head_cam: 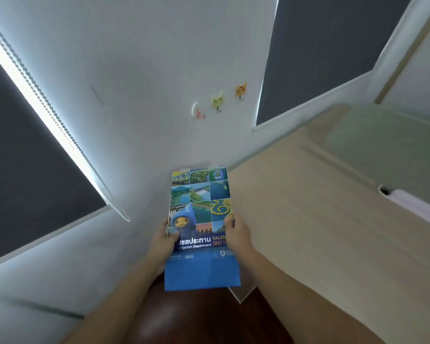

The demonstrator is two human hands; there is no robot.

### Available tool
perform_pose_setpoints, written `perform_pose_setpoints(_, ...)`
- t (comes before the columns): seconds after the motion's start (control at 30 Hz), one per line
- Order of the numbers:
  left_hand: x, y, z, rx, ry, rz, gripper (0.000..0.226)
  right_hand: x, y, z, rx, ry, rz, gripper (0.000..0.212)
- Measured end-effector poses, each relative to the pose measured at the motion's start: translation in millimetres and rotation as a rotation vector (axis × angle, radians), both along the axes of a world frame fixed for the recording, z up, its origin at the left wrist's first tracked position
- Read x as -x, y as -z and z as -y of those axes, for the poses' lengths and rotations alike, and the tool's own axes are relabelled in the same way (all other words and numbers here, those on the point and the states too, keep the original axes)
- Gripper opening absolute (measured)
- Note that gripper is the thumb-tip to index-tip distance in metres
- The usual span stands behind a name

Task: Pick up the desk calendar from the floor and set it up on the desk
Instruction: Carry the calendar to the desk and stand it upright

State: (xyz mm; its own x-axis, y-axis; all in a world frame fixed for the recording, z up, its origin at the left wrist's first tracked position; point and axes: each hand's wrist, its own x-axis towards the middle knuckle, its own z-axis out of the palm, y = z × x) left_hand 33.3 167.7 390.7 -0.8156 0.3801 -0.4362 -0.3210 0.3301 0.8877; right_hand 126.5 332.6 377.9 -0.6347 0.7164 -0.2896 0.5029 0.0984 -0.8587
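Desk calendar [201,227] held flat and closed in mid-air, gripped at both long edges, wire binding at the far end, blue cover facing up. Printed on the cover — a grid of small green and blue aerial photographs, a blue hooded cartoon mascot, Thai lettering, and the words "Irrigation Department". Lower end of the calendar plain blue, hanging nearest the camera.

Left hand [163,240] clamped on the calendar's left edge, thumb lying across the cover just below the mascot, fingers hidden beneath. Right hand [236,234] clamped on the calendar's right edge, thumb pressed on the cover, fingers tucked under. Both bare forearms reaching in from the bottom of the frame toward the calendar.

Just to the right of the calendar, a pale wood-grain counter [308,219], its near corner showing below the calendar's lower right corner; calendar not resting on it, but whether the edges touch cannot be told. Beneath the calendar's lower end, dark reddish-brown floor [196,316]. Beyond the calendar's far end, a white wall [147,70] with three small cat-shaped hooks [217,101] — white, yellow and orange — in a slanted row. Far left of the calendar, a dark window blind [30,157] with a bright strip of light along its edge; another dark blind [333,45] up and to the right. Whole view tilted and slightly blurred.
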Motion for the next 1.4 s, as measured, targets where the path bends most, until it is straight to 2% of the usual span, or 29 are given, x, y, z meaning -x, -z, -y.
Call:
perform_pose_setpoints(0.17,-24.7,-46.7,-101.4,-0.047,0.123,-0.026,0.027,-46.6,-31.5,-97.6,-0.124,0.151,-0.039,0.026)
perform_pose_setpoints(0.27,-72.1,-72.2,-169.0,-0.107,0.155,0.063,0.020,-99.5,-55.0,-156.4,-0.214,0.239,-0.042,0.026)
perform_pose_setpoints(0.33,-108.9,-82.0,-213.0,-0.102,0.213,0.118,0.012,-139.6,-72.0,-189.4,-0.225,0.295,-0.075,0.026)
perform_pose_setpoints(0.4,-138.3,-82.0,-252.8,-0.121,0.246,0.148,0.012,-180.2,-81.2,-219.7,-0.211,0.347,-0.115,0.025)
perform_pose_setpoints(0.5,-176.7,-86.5,-303.6,-0.152,0.356,0.187,0.028,-240.9,-85.7,-253.8,-0.145,0.390,-0.155,0.019)
perform_pose_setpoints(0.6,-201.9,-97.3,-347.6,-0.198,0.478,0.328,0.054,-294.7,-81.3,-270.6,-0.094,0.437,-0.180,0.014)
perform_pose_setpoints(0.63,-206.0,-98.7,-362.1,-0.227,0.495,0.360,0.055,-309.6,-76.2,-274.2,-0.081,0.454,-0.179,0.014)
perform_pose_setpoints(0.73,-219.9,-109.0,-399.6,-0.263,0.542,0.337,0.064,-344.9,-52.5,-281.6,-0.099,0.497,-0.135,0.023)
perform_pose_setpoints(0.83,-242.5,-113.6,-424.5,-0.265,0.673,0.301,0.063,-365.7,-35.2,-278.8,-0.168,0.574,-0.053,0.038)
perform_pose_setpoints(1.0,-274.4,-95.7,-444.5,-0.177,0.821,0.239,0.056,-387.3,-18.0,-267.5,-0.140,0.720,0.084,0.041)
perform_pose_setpoints(1.13,-289.3,-91.4,-448.4,-0.069,0.974,0.141,0.060,-400.1,-2.4,-266.5,-0.027,0.766,0.195,0.027)
perform_pose_setpoints(1.2,-293.9,-95.3,-450.6,-0.047,1.015,0.106,0.061,-403.0,0.7,-265.9,-0.013,0.772,0.240,0.026)
perform_pose_setpoints(1.3,-292.9,-93.8,-447.7,-0.053,1.014,0.052,0.059,-402.3,-2.3,-261.1,-0.040,0.847,0.203,0.025)
perform_pose_setpoints(1.4,-288.6,-77.3,-431.3,-0.145,0.897,0.014,0.054,-398.8,-14.6,-250.2,-0.135,1.007,0.044,0.026)
